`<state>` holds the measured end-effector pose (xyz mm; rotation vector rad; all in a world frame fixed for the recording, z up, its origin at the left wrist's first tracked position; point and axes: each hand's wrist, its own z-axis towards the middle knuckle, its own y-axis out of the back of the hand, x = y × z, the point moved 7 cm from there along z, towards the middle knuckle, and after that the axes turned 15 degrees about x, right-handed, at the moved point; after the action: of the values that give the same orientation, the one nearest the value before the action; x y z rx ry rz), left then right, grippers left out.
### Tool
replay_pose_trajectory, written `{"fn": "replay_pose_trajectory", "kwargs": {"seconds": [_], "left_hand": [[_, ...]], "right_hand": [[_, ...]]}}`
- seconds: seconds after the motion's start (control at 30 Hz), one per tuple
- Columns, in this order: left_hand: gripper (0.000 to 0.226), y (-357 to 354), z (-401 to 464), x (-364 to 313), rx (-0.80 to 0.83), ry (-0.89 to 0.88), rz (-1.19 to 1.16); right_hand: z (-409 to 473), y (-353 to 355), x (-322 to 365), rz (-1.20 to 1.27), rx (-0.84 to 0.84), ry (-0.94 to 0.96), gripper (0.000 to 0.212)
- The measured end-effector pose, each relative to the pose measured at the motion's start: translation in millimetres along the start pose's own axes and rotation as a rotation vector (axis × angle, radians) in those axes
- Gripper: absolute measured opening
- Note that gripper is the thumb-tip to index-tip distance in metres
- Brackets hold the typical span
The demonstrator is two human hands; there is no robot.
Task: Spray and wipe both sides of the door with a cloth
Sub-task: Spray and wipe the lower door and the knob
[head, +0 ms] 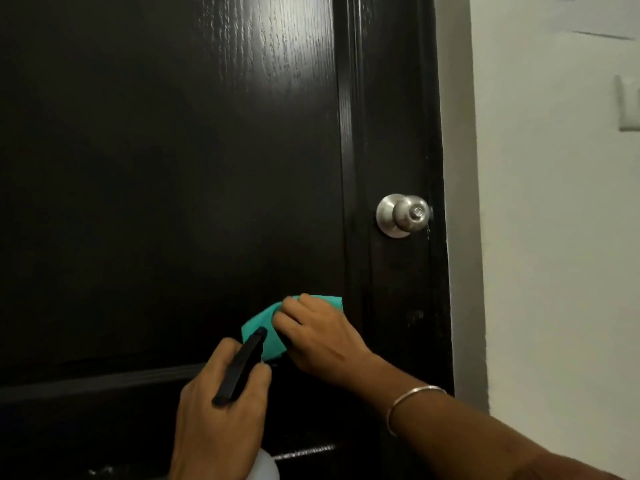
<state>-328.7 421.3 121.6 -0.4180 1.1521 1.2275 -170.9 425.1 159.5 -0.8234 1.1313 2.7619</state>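
right hand (318, 336) pressing green cloth (266, 336) on dark door (156, 168), left hand (218, 407) gripping spray bottle (242, 365)

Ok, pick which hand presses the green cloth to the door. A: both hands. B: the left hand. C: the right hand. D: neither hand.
C: the right hand presses the green cloth flat against the dark door, while the left hand grips the spray bottle.

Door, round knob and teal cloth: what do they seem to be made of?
Dark door: looks like wood or wood-grain veneer, glossy; grain lines show in the glare. Round knob: brushed silver metal, soft sheen. Teal cloth: soft fabric, matte, folding under the right hand; possibly microfibre.
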Motion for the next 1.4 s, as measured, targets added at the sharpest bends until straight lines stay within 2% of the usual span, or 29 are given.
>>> {"fn": "replay_pose_trajectory", "kwargs": {"seconds": [0.07, 0.13, 0.33, 0.43, 0.5, 0.67, 0.73, 0.83, 0.93, 1.0, 1.07, 1.13, 1.2, 1.3, 1.4], "left_hand": [[0.012, -12.6, -0.6, -4.6, 0.016, -0.021, -0.021], [0.010, -23.8, -1.0, -7.0, 0.022, -0.038, -0.036], [0.013, -52.2, 2.8, -9.5, 0.044, -0.114, -0.093], [0.014, -60.0, 4.6, -3.4, 0.053, -0.132, -0.093], [0.015, -64.9, 5.2, 2.0, 0.056, -0.132, -0.085], [0.013, -78.9, 3.5, 22.7, 0.060, -0.123, -0.073], [0.013, -82.8, -1.3, 33.4, 0.058, -0.114, -0.074], [0.015, -85.6, -8.8, 55.0, 0.060, -0.081, -0.080], [0.017, -85.4, -18.8, 77.7, 0.066, -0.045, -0.075], [0.017, -82.5, -26.2, 90.5, 0.069, -0.022, -0.069], [0.016, -77.7, -32.7, 101.5, 0.066, -0.008, -0.067], [0.014, -74.2, -36.5, 111.6, 0.061, -0.013, -0.067], [0.012, -72.7, -40.8, 122.8, 0.046, -0.029, -0.079], [0.012, -76.4, -49.8, 143.0, 0.035, -0.057, -0.108], [0.011, -85.3, -63.8, 169.3, 0.025, -0.075, -0.117]], "right_hand": [[-25.5, -6.1, -14.8, -0.042, 0.082, -0.020, 0.030], [-44.9, -2.3, -35.9, -0.101, 0.088, -0.088, 0.034], [-83.9, 37.3, -102.2, -0.181, -0.131, -0.413, 0.023], [-114.6, 59.5, -145.4, -0.135, -0.256, -0.718, 0.033], [-124.2, 63.2, -155.6, -0.157, -0.294, -0.838, 0.039], [-134.3, 43.0, -142.0, -0.122, -0.331, -0.919, 0.036], [-149.4, 18.0, -119.8, -0.113, -0.283, -0.874, 0.041], [-195.6, -45.4, -62.1, -0.054, -0.121, -0.787, 0.057], [-246.9, -109.8, -0.8, 0.083, 0.125, -0.737, 0.075], [-259.8, -122.2, 13.5, 0.130, 0.210, -0.722, 0.077], [-247.3, -102.3, -1.8, 0.119, 0.137, -0.763, 0.066], [-223.4, -61.0, -37.7, 0.131, -0.097, -0.905, 0.052], [-196.0, -29.6, -65.9, 0.083, -0.240, -1.001, 0.050], [-179.7, -37.2, -57.6, -0.013, -0.229, -0.903, 0.049], [-220.3, -98.3, -5.6, 0.036, -0.151, -0.841, 0.050]]}}
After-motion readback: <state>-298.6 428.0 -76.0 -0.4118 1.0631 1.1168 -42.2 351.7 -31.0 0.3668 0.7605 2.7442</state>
